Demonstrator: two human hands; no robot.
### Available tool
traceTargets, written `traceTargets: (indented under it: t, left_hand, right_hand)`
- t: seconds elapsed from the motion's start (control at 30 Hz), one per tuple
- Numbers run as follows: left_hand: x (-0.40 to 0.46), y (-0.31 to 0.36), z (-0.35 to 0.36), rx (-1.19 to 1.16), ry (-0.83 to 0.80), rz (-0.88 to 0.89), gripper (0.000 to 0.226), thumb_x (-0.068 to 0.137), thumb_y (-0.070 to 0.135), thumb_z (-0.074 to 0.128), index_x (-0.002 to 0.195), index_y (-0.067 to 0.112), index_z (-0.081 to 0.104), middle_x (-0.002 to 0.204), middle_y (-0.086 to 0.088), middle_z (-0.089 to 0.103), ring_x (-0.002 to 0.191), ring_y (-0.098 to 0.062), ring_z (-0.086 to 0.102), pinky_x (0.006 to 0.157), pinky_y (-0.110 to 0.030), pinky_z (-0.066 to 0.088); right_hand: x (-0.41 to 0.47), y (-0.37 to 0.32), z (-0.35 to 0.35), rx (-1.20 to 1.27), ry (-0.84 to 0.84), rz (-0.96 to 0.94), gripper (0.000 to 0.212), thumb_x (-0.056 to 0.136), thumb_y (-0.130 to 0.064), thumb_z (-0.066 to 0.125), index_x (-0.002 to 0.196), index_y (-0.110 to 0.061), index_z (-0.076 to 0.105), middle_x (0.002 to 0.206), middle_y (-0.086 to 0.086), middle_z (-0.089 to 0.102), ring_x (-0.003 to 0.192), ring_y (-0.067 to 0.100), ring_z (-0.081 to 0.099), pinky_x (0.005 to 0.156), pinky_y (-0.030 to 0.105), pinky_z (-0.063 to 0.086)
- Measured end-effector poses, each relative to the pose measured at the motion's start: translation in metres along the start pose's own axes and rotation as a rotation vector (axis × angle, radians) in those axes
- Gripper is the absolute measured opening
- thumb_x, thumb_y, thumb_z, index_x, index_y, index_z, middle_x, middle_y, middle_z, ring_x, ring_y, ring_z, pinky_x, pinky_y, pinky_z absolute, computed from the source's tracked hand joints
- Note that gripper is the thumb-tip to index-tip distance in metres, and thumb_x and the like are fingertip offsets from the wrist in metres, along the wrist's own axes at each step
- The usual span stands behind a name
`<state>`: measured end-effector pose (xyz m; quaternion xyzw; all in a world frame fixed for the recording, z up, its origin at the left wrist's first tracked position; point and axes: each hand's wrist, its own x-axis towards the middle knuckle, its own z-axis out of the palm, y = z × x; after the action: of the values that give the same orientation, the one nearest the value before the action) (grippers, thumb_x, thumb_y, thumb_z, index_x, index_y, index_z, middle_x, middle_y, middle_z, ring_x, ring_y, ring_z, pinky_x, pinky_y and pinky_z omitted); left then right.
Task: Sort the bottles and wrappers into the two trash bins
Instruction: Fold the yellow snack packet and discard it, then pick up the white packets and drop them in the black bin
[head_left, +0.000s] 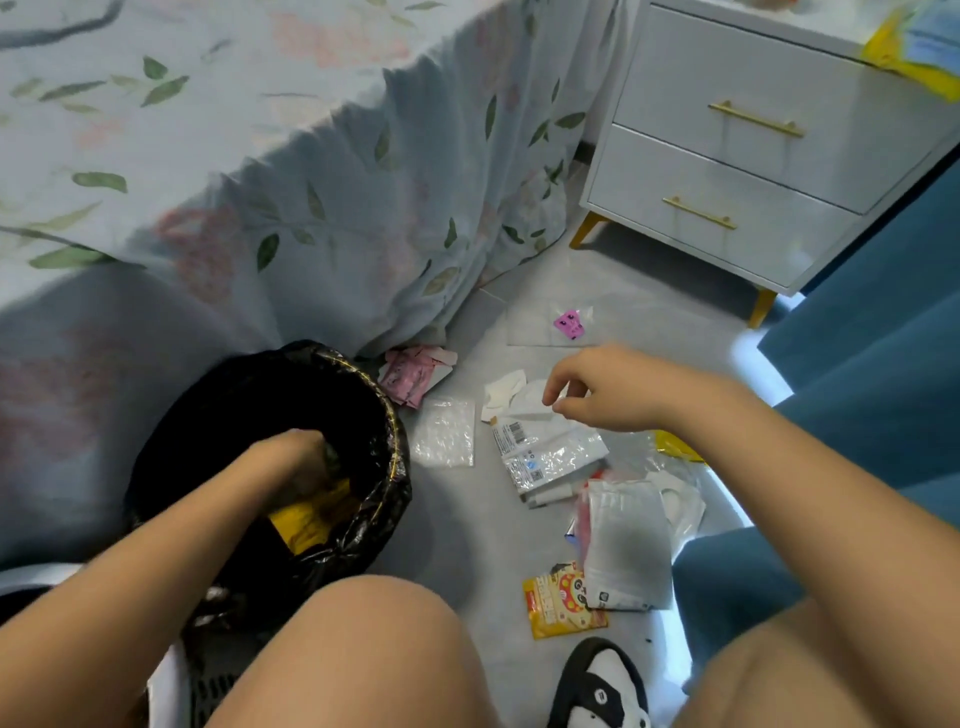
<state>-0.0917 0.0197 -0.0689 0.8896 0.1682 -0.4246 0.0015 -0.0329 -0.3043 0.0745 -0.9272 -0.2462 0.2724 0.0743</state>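
A bin lined with a black bag stands on the floor at the left. My left hand is down inside it, fingers curled onto a yellow wrapper. My right hand hovers over a white paper wrapper, fingers apart and pointing down, holding nothing. Loose wrappers lie on the floor: a clear bubble pouch, a printed white packet, a grey-white pouch, a yellow cartoon packet and pink wrappers. No bottle is visible.
A bed with a floral sheet fills the left and back. A white nightstand stands at the back right. Blue upholstery borders the right. A second, white bin's edge shows bottom left. My knees and a slipper are in front.
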Motion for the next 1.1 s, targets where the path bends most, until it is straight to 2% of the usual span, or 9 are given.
traceTargets:
  t: [0.13,0.27,0.33,0.47,0.57,0.67,0.87,0.97,1.1]
  left_hand:
    - [-0.058,0.01,-0.052,-0.045,0.395,0.1,0.036,0.083,0.043,0.062,0.111,0.021,0.065,0.115,-0.007,0.065,0.106,-0.031,0.062,0.086,-0.038,0.052]
    - [-0.127,0.048,-0.095,-0.103,0.568,0.262,0.02,0.085,0.042,0.057,0.098,0.03,0.067,0.109,-0.006,0.065,0.103,-0.033,0.059,0.085,-0.039,0.049]
    - [-0.151,0.077,-0.108,-0.103,0.559,0.384,0.021,0.084,0.043,0.057,0.09,0.025,0.066,0.101,-0.004,0.067,0.097,-0.032,0.061,0.083,-0.038,0.051]
    - [-0.183,0.143,-0.119,0.025,0.471,0.606,0.031,0.088,0.042,0.055,0.101,0.019,0.07,0.101,-0.003,0.068,0.095,-0.027,0.063,0.084,-0.038,0.053]
    - [-0.187,0.177,-0.117,0.125,0.465,0.676,0.025,0.093,0.026,0.051,0.111,0.018,0.066,0.11,-0.005,0.064,0.099,-0.027,0.061,0.076,-0.034,0.049]
    - [-0.175,0.194,-0.101,0.135,0.46,0.685,0.026,0.092,0.017,0.048,0.111,0.02,0.066,0.11,-0.003,0.063,0.096,-0.026,0.061,0.069,-0.032,0.044]
    - [-0.139,0.188,-0.075,0.231,0.316,0.629,0.035,0.092,0.01,0.045,0.109,0.03,0.067,0.109,0.004,0.058,0.1,-0.026,0.058,0.077,-0.033,0.046]
    - [-0.123,0.181,-0.067,0.228,0.115,0.646,0.042,0.09,0.007,0.041,0.109,0.031,0.069,0.115,0.001,0.064,0.105,-0.024,0.059,0.087,-0.034,0.048]
    - [-0.113,0.182,-0.065,0.27,0.054,0.612,0.042,0.093,0.007,0.039,0.12,0.027,0.064,0.129,0.002,0.058,0.116,-0.023,0.054,0.093,-0.029,0.044]
  right_hand:
    - [0.006,0.015,0.03,-0.032,-0.103,0.051,0.025,0.091,-0.019,0.052,0.112,-0.022,0.066,0.097,-0.006,0.054,0.089,0.012,0.05,0.082,0.022,0.04]
    - [0.022,0.035,0.083,0.059,-0.191,0.141,0.03,0.085,-0.013,0.056,0.112,-0.02,0.067,0.112,0.006,0.066,0.095,0.022,0.065,0.087,0.029,0.051]
    - [0.025,0.047,0.111,0.043,-0.211,0.177,0.034,0.086,-0.009,0.057,0.117,-0.019,0.065,0.12,0.006,0.062,0.107,0.022,0.06,0.088,0.026,0.045]
    - [0.026,0.065,0.149,0.05,-0.208,0.233,0.034,0.084,-0.008,0.06,0.115,-0.021,0.066,0.124,0.006,0.061,0.111,0.022,0.058,0.091,0.026,0.046]
    - [0.027,0.075,0.161,0.083,-0.181,0.266,0.031,0.086,-0.009,0.059,0.112,-0.023,0.067,0.127,0.004,0.057,0.113,0.02,0.057,0.099,0.028,0.046]
    - [0.024,0.094,0.177,0.13,-0.136,0.333,0.032,0.085,-0.008,0.058,0.11,-0.027,0.065,0.125,0.003,0.059,0.109,0.021,0.059,0.094,0.03,0.049]
    - [0.008,0.149,0.213,0.398,0.132,0.676,0.065,0.078,-0.014,0.071,0.135,-0.015,0.042,0.13,0.012,0.055,0.119,0.032,0.053,0.095,0.038,0.048]
    - [0.0,0.163,0.239,0.511,0.05,0.805,0.09,0.074,-0.029,0.079,0.142,-0.003,0.026,0.139,0.017,0.046,0.126,0.034,0.047,0.099,0.038,0.045]
    - [0.002,0.169,0.269,0.622,-0.035,0.877,0.111,0.073,-0.034,0.08,0.147,0.0,0.005,0.145,0.018,0.041,0.13,0.035,0.044,0.104,0.039,0.041]
